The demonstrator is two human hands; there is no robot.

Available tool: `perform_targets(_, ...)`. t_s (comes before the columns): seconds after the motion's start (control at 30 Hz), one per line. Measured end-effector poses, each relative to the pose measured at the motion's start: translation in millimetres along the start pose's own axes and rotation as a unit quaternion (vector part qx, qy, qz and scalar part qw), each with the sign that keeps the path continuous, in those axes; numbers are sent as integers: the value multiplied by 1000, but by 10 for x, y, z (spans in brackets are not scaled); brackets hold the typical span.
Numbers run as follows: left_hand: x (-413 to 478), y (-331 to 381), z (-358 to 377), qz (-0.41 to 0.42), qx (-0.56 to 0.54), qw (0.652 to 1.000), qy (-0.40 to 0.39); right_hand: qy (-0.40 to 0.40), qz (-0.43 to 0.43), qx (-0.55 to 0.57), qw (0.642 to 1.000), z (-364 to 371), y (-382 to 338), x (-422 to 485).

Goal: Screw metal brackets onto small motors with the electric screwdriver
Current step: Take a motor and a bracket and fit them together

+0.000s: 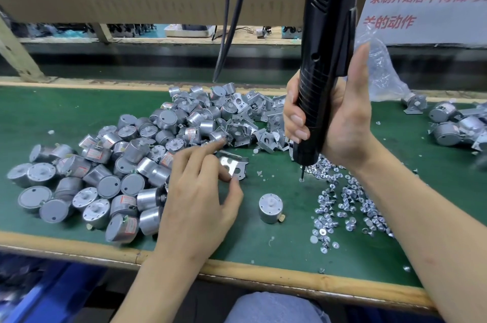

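Note:
My right hand [340, 122] grips the black electric screwdriver [326, 40] upright, its bit tip touching a screw [301, 179] on the green mat at the edge of the screw pile [350, 204]. My left hand [200, 191] pinches a bent metal bracket [233, 164] between thumb and fingers, low over the mat, with the index finger stretched toward the bracket heap [253, 117]. A single small motor [271, 208] stands shaft-up on the mat between my hands. A big heap of loose motors [105, 172] lies to the left.
Motors with brackets attached [453, 122] lie at the far right. A clear plastic bag [382, 69] sits behind my right hand. Black cables [229, 19] hang from above. The wooden table edge [263, 278] runs along the front.

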State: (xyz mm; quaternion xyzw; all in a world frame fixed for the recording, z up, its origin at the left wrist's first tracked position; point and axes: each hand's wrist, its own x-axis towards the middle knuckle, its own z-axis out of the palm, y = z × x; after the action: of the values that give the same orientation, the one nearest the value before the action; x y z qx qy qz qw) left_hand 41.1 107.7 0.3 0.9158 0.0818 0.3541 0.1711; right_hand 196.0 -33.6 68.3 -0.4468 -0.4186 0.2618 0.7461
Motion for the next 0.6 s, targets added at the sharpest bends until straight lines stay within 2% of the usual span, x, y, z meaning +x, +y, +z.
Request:
perform_targets(0.13, -22, 69, -49, -23, -83, 996, -15, -4, 9, 6, 1000, 20, 2, 7)
perform_targets(0.37, -106, 201, -9, -77, -178, 977, -85, -3, 5, 6, 1000, 38, 3, -1)
perform_targets(0.47, -128, 226, -2, -78, -181, 969, -145, -5, 5, 8, 1000, 37, -1, 4)
perform_targets(0.6, -111, 244, -7, -5, -109, 975, -195, -8, 10, 10, 1000, 39, -3, 8)
